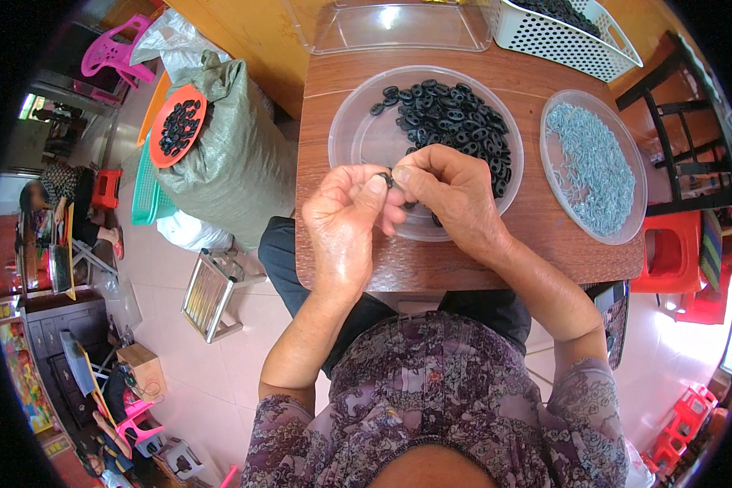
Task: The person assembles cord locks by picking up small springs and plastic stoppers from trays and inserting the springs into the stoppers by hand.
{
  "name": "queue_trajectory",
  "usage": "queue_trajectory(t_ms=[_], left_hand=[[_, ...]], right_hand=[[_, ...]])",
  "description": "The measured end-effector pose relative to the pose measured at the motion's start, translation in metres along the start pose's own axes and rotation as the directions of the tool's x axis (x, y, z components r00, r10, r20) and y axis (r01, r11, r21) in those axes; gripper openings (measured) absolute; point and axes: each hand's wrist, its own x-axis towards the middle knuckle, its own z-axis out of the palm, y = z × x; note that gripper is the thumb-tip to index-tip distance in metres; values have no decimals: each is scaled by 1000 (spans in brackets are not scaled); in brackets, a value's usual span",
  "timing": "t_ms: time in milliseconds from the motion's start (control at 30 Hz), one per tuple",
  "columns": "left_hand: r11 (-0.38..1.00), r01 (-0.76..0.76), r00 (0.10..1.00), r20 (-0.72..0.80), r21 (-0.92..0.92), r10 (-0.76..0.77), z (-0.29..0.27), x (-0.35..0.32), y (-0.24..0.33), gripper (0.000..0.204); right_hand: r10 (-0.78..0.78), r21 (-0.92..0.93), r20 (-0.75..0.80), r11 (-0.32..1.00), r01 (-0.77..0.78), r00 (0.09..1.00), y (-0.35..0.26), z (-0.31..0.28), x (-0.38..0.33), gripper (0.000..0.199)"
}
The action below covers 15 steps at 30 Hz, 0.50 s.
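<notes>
My left hand [346,220] and my right hand [451,199] meet over the near rim of a clear round dish [358,138]. Between their fingertips they pinch one small black ring [386,179]. The dish holds several more black rubber rings [455,122], heaped toward its right side. To the right, a second clear dish [555,175] is filled with small silvery metal screws [594,167]. Both dishes rest on a small brown wooden table [333,252] in front of my lap.
A clear lidded box [398,28] and a white perforated basket [553,37] of black parts stand at the table's far edge. At left, a grey woven sack [228,154] carries an orange lid [175,126] of black rings. Red stools [671,252] stand right; another person sits far left.
</notes>
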Motion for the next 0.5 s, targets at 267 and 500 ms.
queue_trajectory(t_ms=[267, 500], left_hand=[[1000, -7, 1000, -26, -14, 7, 1, 0, -1, 9], [999, -22, 1000, -15, 25, 23, 2, -2, -3, 10]], right_hand=[[-18, -15, -21, 1000, 18, 1000, 5, 1, 0, 14], [-71, -59, -32, 996, 69, 997, 5, 5, -1, 13]])
